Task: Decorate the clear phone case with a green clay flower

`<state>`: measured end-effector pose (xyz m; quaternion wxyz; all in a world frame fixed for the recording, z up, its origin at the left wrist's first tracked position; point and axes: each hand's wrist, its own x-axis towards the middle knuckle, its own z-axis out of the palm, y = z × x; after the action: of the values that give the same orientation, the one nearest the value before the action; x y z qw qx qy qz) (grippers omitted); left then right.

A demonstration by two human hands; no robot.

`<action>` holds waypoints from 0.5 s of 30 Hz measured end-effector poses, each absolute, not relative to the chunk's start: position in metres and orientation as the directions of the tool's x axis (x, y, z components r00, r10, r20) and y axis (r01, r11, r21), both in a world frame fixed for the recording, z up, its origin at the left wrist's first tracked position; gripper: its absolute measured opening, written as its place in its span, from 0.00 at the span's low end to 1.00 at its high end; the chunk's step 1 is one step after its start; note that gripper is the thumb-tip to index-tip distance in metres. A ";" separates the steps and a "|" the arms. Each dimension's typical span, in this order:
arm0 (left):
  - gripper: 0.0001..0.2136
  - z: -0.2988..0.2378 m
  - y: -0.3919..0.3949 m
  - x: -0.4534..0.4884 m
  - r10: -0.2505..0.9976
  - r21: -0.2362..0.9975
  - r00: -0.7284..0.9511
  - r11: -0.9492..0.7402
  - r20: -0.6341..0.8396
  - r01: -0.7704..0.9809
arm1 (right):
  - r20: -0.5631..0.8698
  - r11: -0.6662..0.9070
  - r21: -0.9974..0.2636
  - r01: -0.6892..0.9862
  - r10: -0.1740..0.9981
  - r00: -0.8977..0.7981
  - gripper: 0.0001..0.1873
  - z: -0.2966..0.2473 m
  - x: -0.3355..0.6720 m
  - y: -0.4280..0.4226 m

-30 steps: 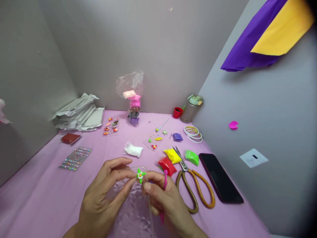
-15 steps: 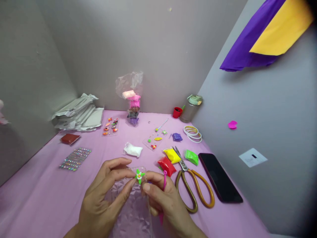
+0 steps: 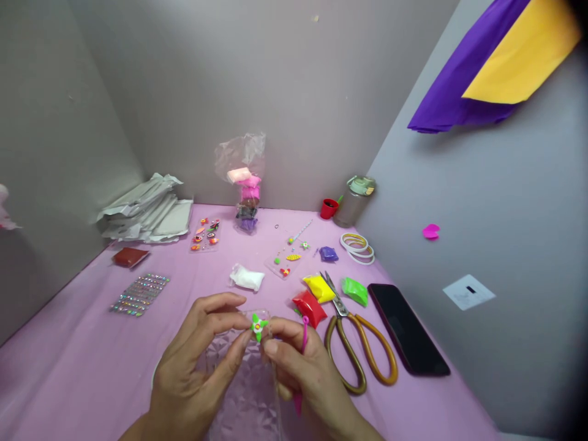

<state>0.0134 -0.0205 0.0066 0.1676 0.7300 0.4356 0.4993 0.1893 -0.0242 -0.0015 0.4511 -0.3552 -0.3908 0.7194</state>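
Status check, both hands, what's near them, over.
Left hand, right hand: on clear faceted case, green clay flower at top edge. Pink stick at right hand. Red clay packet just beyond.

Clear textured phone case (image 3: 243, 392), tilted; green clay flower (image 3: 258, 327) near top edge.

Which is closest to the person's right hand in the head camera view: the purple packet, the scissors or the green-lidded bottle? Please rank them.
1. Scissors, just right of the right hand.
2. Purple packet, farther ahead, mid-table.
3. Green-lidded bottle, at the table's back edge by the wall.
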 end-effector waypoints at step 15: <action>0.20 0.001 -0.013 0.011 0.999 0.993 0.042 -0.034 0.029 0.110 | -0.138 -0.274 -0.886 -0.374 0.926 -0.352 0.19 -0.002 0.188 -0.023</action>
<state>0.0106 -0.0126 0.0006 0.4734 0.5446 0.5088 0.4694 0.1884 -0.0235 -0.0017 0.4519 -0.3461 -0.3983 0.7193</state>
